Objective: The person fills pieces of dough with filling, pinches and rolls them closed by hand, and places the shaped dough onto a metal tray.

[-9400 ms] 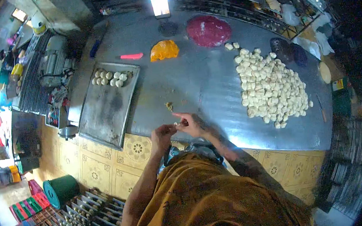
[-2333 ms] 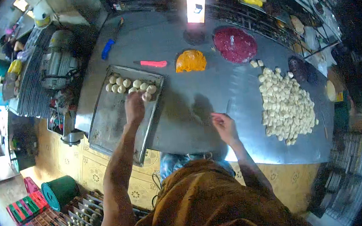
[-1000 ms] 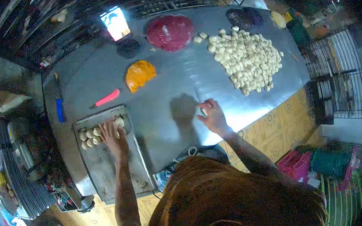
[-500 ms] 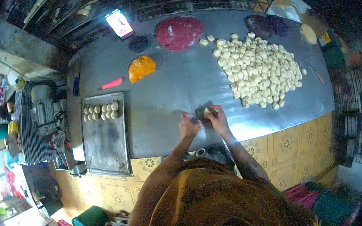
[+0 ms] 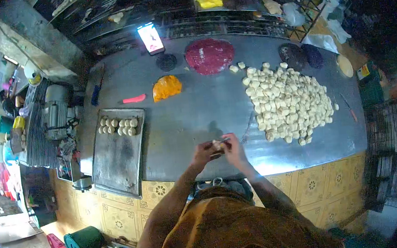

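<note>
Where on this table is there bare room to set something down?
Bare: tabletop between the orange lump and the left hand; also the near part of the tray, below its pale balls. Crowded: right side, under the heap of pale pieces.

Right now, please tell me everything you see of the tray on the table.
The tray looks like metal: a shallow rectangle with a raised rim and a grey, dark-stained floor. It lies flat on the grey tabletop, its near end seemingly past the edge. Pale, rounded dough pieces sit in two groups near its far end.
</note>
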`<action>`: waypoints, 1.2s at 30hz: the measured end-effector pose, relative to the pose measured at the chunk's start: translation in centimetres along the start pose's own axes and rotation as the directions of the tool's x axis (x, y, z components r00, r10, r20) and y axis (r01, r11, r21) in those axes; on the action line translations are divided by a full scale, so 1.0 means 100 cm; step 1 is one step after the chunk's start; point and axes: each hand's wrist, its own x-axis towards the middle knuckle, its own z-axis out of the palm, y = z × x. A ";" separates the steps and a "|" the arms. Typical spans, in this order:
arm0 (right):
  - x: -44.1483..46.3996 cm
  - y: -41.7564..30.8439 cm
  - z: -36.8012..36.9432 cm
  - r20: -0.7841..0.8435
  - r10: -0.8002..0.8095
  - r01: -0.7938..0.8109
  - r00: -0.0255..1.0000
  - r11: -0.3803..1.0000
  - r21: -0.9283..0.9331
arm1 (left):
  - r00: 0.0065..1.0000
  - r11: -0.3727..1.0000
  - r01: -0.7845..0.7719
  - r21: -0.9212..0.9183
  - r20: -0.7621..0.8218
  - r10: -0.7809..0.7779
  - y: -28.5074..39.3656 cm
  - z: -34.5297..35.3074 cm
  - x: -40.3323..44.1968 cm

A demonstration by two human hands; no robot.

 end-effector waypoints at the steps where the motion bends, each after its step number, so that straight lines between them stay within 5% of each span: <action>1: 0.004 -0.003 0.013 0.004 0.001 -0.001 1.000 1.000 -0.005 | 1.000 1.000 0.000 -0.007 0.000 0.000 -0.003 -0.015 -0.008; 3: 0.017 -0.009 0.039 0.375 0.000 0.170 0.927 0.892 -0.419 | 0.979 0.991 -0.129 -0.035 -0.166 0.121 -0.016 -0.055 -0.021; 6: 0.087 -0.018 0.086 0.360 0.074 0.046 0.930 0.948 -0.315 | 0.929 0.947 -0.259 -0.190 -0.316 0.191 -0.014 -0.117 -0.062; 8: 0.154 -0.055 0.107 0.334 -0.033 0.108 0.942 0.972 -0.211 | 0.867 0.938 -0.310 -0.156 -0.450 0.212 0.005 -0.152 -0.111; 9: 0.193 -0.053 0.125 0.321 -0.194 0.282 0.927 0.924 -0.257 | 0.817 0.949 -0.311 -0.053 -0.525 0.238 0.016 -0.166 -0.139; 10: 0.228 -0.048 0.144 0.320 -0.346 0.441 0.882 0.846 -0.300 | 0.723 0.951 -0.296 -0.087 -0.671 0.164 0.020 -0.187 -0.163; 13: 0.306 -0.072 0.183 0.444 -0.165 0.370 0.881 0.824 -0.429 | 0.260 0.871 -0.469 0.147 -0.920 0.295 -0.011 -0.260 -0.238; 14: 0.324 -0.068 0.194 0.555 -0.122 0.445 0.823 0.746 -0.495 | 0.010 0.920 -0.334 0.204 -0.975 0.221 -0.021 -0.284 -0.260; 15: 0.335 -0.064 0.206 0.658 -0.074 0.533 0.749 0.657 -0.534 | -0.129 0.935 -0.312 0.169 -0.982 0.135 -0.038 -0.302 -0.281; 17: 0.337 -0.089 0.222 0.669 0.084 0.483 0.738 0.626 -0.612 | -0.152 0.979 -0.191 0.075 -0.987 0.046 -0.104 -0.345 -0.319; 19: 0.334 -0.101 0.226 0.649 0.239 0.440 0.722 0.566 -0.698 | -0.137 0.774 -0.624 -0.107 -0.960 -0.244 -0.173 -0.371 -0.327; 22: 0.334 -0.102 0.221 0.643 0.148 0.502 0.751 0.504 -0.703 | 0.207 0.833 -0.466 -0.298 -0.952 -0.225 -0.204 -0.363 -0.325; 25: 0.308 -0.103 0.201 0.558 0.053 0.465 0.828 0.491 -0.737 | 0.371 0.647 -0.504 -0.572 -0.820 -0.435 -0.093 -0.297 -0.289; 26: 0.295 -0.112 0.186 0.541 0.142 0.379 0.829 0.569 -0.730 | 0.372 0.647 -0.503 -0.572 -0.820 -0.436 -0.087 -0.290 -0.279; 27: 0.280 -0.126 0.168 0.524 0.231 0.282 0.820 0.634 -0.720 | 0.371 0.842 -0.316 -0.437 -0.874 -0.315 -0.084 -0.282 -0.269; 28: 0.267 -0.127 0.148 0.501 0.318 0.169 0.805 0.686 -0.707 | 0.365 0.861 -0.258 -0.438 -0.869 -0.333 -0.099 -0.289 -0.262; 29: 0.250 -0.108 0.130 0.509 0.274 0.186 0.816 0.710 -0.680 | 0.359 0.876 -0.199 -0.439 -0.865 -0.351 -0.117 -0.299 -0.254; 30: 0.236 -0.087 0.109 0.476 0.293 0.152 0.829 0.702 -0.696 | 0.493 0.948 -0.159 -0.276 -0.854 -0.166 -0.135 -0.306 -0.257; 33: 0.182 -0.068 0.063 0.404 0.401 0.021 0.822 0.687 -0.726 | 0.617 0.958 0.021 0.284 -0.758 0.211 -0.136 -0.293 -0.266; 36: 0.151 -0.038 0.031 0.406 0.347 0.031 0.845 0.727 -0.686 | 0.474 0.989 -0.014 -0.145 -0.872 -0.121 -0.114 -0.272 -0.249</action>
